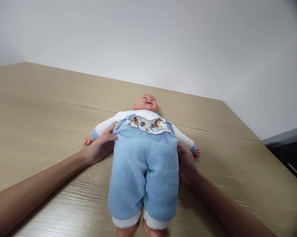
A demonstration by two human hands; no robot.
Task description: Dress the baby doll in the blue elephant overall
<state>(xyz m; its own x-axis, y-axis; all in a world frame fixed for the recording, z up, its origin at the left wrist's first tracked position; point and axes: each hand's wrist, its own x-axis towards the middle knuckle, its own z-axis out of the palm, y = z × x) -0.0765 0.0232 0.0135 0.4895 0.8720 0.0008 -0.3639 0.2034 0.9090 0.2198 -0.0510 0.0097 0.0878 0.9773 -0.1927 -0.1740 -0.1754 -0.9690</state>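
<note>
A baby doll [148,102] lies on its back on the wooden table, head away from me and arms spread to both sides. It wears a white top with blue cuffs and fluffy light-blue overalls [133,164] with white leg hems. An animal-face patch [148,124] with brown-lined ears folds across the chest. My left hand [102,144] is closed on the overalls at the doll's side, thumb and forefinger on the cloth. Opposite it, my right hand [187,163] grips the other side at the waist; its fingertips are partly hidden behind the doll. The feet are cut off by the frame's lower edge.
The light wooden table [52,121] spreads around the doll, with a seam running across it. A pale wall [143,42] rises behind the far edge. Beyond the right edge stands a dark object [288,154] with a grey top.
</note>
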